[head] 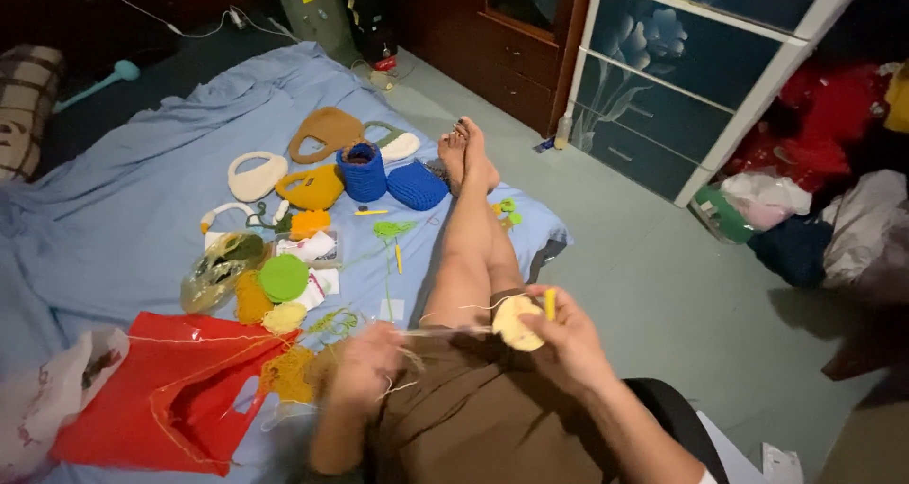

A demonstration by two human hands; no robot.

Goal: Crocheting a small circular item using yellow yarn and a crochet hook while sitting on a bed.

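While the right hand [565, 337] pinched a cream crochet piece [514, 323] and yellow hook [549, 303] above my lap, the blurred left hand [365, 366] pulled yarn [445, 330] taut; I couldn't tell its grip.

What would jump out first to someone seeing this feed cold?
The right hand at centre holds a pale yellow crocheted disc and a yellow hook over the lap, while the blurred left hand pulls the yarn taut. A bright red plastic bag lies bottom left on the blue sheet, with small crocheted bags spread beyond it.
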